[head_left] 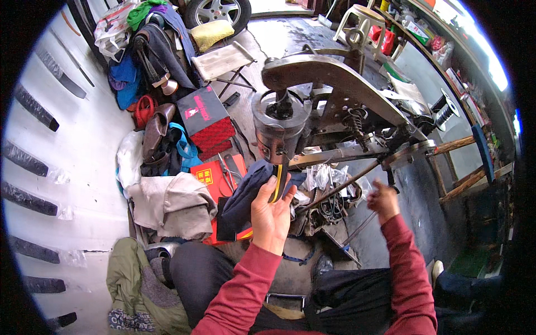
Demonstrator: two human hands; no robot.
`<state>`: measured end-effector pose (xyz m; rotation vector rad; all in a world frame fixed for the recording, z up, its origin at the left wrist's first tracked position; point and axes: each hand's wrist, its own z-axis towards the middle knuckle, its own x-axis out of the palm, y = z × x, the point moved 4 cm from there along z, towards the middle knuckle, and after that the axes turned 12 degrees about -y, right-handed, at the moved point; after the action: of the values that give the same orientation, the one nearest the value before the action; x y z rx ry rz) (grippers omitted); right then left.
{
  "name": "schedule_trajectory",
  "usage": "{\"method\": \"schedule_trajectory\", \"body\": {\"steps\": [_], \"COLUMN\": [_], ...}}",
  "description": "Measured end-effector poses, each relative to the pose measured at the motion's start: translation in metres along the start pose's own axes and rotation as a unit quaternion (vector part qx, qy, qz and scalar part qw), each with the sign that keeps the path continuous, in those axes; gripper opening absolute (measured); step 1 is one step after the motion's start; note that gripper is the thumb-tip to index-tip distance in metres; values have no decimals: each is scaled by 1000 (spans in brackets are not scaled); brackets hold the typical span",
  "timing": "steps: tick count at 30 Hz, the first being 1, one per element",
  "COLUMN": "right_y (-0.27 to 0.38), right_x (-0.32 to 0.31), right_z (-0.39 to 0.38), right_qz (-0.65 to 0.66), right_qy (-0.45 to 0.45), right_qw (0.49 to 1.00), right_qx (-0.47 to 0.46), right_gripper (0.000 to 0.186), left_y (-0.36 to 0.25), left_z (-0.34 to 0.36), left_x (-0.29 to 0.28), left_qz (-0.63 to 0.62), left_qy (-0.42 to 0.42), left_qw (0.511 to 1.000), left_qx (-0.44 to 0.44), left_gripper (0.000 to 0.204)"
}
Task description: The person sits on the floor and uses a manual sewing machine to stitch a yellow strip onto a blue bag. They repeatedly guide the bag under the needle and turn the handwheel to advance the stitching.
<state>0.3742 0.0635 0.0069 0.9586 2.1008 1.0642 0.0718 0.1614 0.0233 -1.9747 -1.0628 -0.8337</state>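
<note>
My left hand [269, 215] is closed on dark navy cloth [240, 201] with a yellow-edged dark strip [278, 181], held up at the narrow arm below the cylindrical head [277, 128] of a heavy metal machine, apparently a sewing machine [335, 89]. The cloth hangs left of my wrist. Just below a black handle [391, 176] under the machine's right-hand wheel [407, 153], my right hand [384, 204] has its index finger raised and the others loosely bent, with nothing visible in them. A thin metal rod [357, 229] runs downward behind that hand.
Clothes, bags and boxes [204, 120] are heaped left. A folding stool [223, 61], tyre [218, 14] and plastic stool [360, 19] stand behind. Shelves [446, 61] and a wooden frame [458, 184] line the right. Tangled scraps [329, 190] lie beneath the machine. A light shoe [438, 271] shows lower right.
</note>
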Motion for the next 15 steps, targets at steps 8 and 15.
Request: {"method": "schedule_trajectory", "body": {"steps": [8, 15], "right_y": [54, 63], "right_x": [129, 167], "right_z": [-149, -152], "right_qz": [-54, 111], "right_qy": [117, 134], "right_qw": [835, 898], "right_qx": [-535, -403], "right_gripper": [38, 9], "left_y": [0, -1], "left_z": [1, 8], "left_x": [-4, -10], "left_qz": [-3, -20], "left_qy": [16, 15], "left_qw": [1000, 999], "left_qx": [-6, -26], "left_gripper": [20, 23]}}
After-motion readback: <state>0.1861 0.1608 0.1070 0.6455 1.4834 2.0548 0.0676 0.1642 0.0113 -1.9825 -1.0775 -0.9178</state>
